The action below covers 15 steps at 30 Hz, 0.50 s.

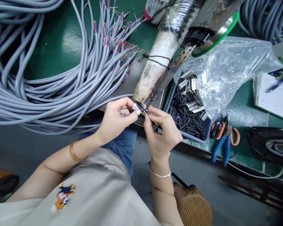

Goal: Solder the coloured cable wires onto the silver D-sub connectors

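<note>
A small metal multi-pin connector (145,110) with thin coloured wires sits between my hands, right under the tip of a wrapped white tube. My left hand (118,117) is closed in a pinch at its left side; white coverings show on the thumb and index fingertips, and what they grip is too small to make out. On the other side, the thumb and index finger of my right hand (161,130) pinch the connector's right end. A grey cable (119,96) runs in behind my left hand. Fingers partly hide the wires.
Many grey cables (68,81) with stripped coloured ends lie at left. A blue bin (206,133) holds black sleeves (184,116) and metal connectors (191,86). Plastic bag (235,66), blue-handled pliers (221,146), orange-handled cutters (235,136) and a wrapped tube (155,53) are nearby.
</note>
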Each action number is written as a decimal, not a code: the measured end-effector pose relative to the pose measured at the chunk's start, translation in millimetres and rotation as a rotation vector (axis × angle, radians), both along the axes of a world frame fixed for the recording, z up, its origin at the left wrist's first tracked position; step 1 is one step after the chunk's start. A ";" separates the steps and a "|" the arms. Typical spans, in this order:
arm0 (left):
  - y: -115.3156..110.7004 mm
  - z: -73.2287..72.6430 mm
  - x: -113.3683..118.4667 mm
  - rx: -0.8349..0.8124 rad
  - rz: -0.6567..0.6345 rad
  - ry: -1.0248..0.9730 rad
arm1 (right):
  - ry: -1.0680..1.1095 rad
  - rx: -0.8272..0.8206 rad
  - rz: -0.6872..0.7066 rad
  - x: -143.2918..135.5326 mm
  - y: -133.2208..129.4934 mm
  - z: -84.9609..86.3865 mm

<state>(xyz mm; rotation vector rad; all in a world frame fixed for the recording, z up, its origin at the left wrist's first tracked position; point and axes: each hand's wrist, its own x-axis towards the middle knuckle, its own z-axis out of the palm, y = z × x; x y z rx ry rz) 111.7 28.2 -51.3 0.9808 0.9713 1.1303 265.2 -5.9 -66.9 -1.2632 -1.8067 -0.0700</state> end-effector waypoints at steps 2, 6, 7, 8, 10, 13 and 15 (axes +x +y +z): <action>0.5 2.0 0.3 0.009 0.011 0.012 | -0.008 0.009 -0.007 -1.0 2.0 1.0; 1.2 6.2 0.3 0.019 0.027 0.042 | -0.014 0.021 -0.015 -3.2 2.6 5.0; 1.3 6.6 0.1 0.022 0.027 0.039 | -0.009 0.024 -0.016 -3.7 1.8 5.5; 1.4 6.5 -0.2 0.026 0.023 0.032 | -0.004 0.028 -0.016 -3.9 0.7 5.5; 1.3 5.3 -1.0 0.024 0.007 0.015 | 0.002 0.033 -0.010 -3.5 -2.3 4.1; 0.2 1.8 -1.9 -0.004 -0.024 0.019 | -0.016 0.018 0.007 -1.3 -6.7 0.3; -1.0 -0.3 -2.1 -0.022 -0.033 0.033 | -0.034 0.020 0.012 0.0 -8.3 -1.3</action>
